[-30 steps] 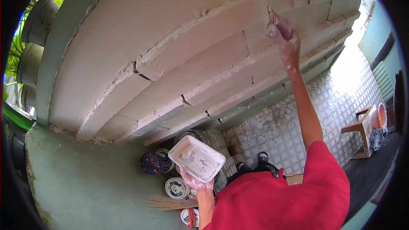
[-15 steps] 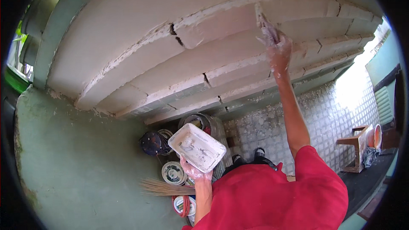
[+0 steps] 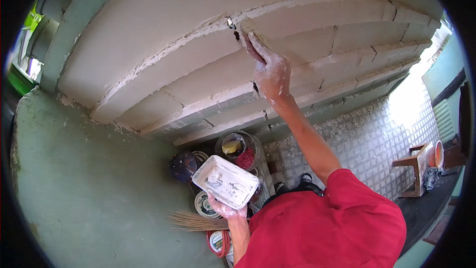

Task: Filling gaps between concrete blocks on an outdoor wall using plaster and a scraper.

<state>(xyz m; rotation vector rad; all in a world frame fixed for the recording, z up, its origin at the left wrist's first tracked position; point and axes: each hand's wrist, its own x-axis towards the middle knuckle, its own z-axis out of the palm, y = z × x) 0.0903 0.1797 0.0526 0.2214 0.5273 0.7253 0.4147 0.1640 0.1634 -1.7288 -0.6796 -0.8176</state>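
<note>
My left hand (image 3: 227,209) holds the tray (image 3: 244,188), fingers beneath its lower edge and palm turned up, in front of my body and below the ledges. My right hand (image 3: 271,67) is up at the top ledge (image 3: 282,17), fingers drawn close together and pointing at the crack (image 3: 236,35); there is something pale at the tips, but I cannot tell whether I grip a thin tool or only carry a coating. Both hands are smeared white. The tray looks light and fairly stiff, probably plastic, with only thin smears (image 3: 216,178) inside, so I expect little weight. My coated skin may make it slippery, and held at one edge it could tip; the best hold is under the base, thumb along the side wall, clear of the wet inside. The ledge seems rigid, though its rough edge may crumble. Below the tray sit a round tub (image 3: 204,204), a dark pot (image 3: 183,166) and broom bristles (image 3: 191,221); just beyond it stands a basin with a yellow thing (image 3: 231,147) and a red one (image 3: 245,159). Farther right, a stool (image 3: 417,168) stands near an orange bucket (image 3: 437,155).
</note>
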